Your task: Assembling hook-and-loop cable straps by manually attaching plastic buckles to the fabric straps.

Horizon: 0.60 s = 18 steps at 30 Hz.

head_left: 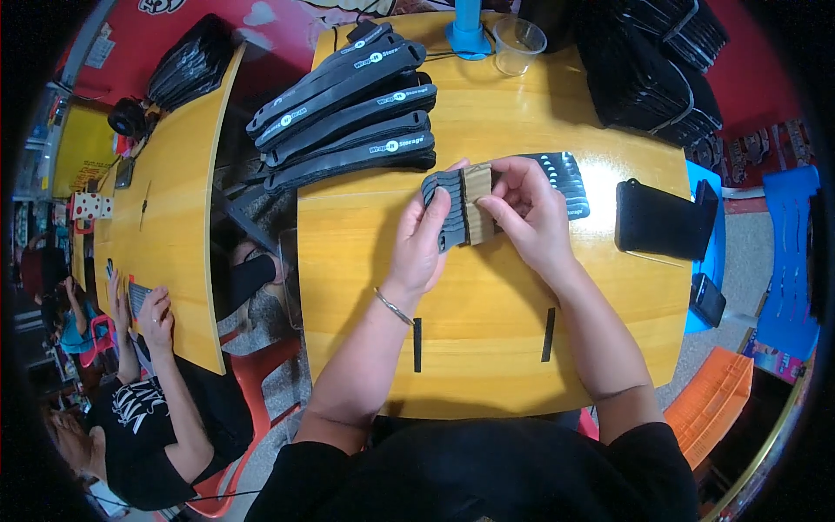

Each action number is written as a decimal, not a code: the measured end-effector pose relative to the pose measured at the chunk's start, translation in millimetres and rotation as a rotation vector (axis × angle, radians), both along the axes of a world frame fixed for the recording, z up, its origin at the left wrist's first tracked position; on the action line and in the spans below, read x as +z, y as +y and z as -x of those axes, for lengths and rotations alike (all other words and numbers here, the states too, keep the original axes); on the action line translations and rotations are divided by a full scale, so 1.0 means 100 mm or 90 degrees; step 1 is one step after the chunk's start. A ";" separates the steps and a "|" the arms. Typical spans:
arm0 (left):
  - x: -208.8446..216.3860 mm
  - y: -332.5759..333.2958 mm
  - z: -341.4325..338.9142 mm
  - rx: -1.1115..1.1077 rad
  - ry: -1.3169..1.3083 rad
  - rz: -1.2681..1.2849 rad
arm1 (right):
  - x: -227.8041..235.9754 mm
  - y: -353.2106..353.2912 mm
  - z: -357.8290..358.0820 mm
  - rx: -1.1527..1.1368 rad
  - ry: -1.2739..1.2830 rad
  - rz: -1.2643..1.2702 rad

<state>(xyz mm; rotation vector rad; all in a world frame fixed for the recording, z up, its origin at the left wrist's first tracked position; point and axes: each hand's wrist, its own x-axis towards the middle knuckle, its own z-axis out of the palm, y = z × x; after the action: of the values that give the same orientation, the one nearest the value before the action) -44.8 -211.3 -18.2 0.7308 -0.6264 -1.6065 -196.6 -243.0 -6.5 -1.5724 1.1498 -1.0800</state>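
Note:
My left hand (419,248) grips a small stack of dark grey straps (454,210) over the middle of the table, its thumb lying across their ridged edges. A brown wood-grain band (477,205), apparently card, sits around or against the stack; I cannot tell if it closes behind. My right hand (541,217) pinches the band's right side between thumb and fingers. Just beyond that hand, a flat row of dark straps (571,178) with pale marks lies on the table, partly covered by my fingers.
Long black straps (348,117) are heaped at the far left of the yellow table (487,348). A clear plastic cup (519,48), black bundles (652,87) and a black box (661,219) stand farther off. At left, a co-worker's hands (155,320) rest over another table.

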 end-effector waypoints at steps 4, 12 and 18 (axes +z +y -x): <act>0.00 0.00 0.00 -0.004 -0.001 0.008 | -0.01 0.00 -0.01 -0.006 -0.004 0.005; 0.01 -0.02 -0.02 -0.030 -0.004 0.020 | 0.05 0.02 -0.03 -0.016 0.029 0.022; 0.04 -0.01 -0.03 -0.081 0.035 0.017 | 0.01 0.02 -0.03 -0.032 0.055 0.062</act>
<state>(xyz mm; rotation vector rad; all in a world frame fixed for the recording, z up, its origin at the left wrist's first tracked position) -42.3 -212.7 -14.0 0.6353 -0.6647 -1.7265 -193.6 -241.4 -5.5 -1.6876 1.2160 -1.1264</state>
